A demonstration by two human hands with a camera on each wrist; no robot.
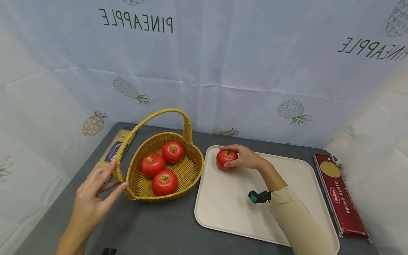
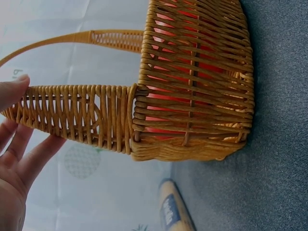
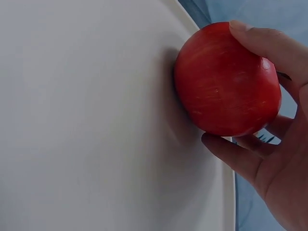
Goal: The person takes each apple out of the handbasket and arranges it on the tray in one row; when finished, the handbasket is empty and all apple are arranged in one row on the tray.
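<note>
In the head view, my right hand (image 1: 243,157) grips a red apple (image 1: 224,160) at the far left corner of a cream tray (image 1: 236,216). The right wrist view shows thumb and fingers around that apple (image 3: 226,82), close to the tray surface. My left hand (image 1: 95,194) holds the handle (image 1: 118,161) of a yellow wicker basket (image 1: 188,182) near its base. Up close, the thumb lies on one side of the handle (image 2: 72,113) and fingers on the other. Three red apples (image 1: 164,183) lie inside the basket, which stands on the table.
Behind the left hand lies a long pack with a blue label (image 1: 113,150). A long red packet (image 1: 341,198) lies along the tray's right side. A pineapple-print cloth (image 1: 207,63) hangs behind the dark grey table (image 1: 153,226).
</note>
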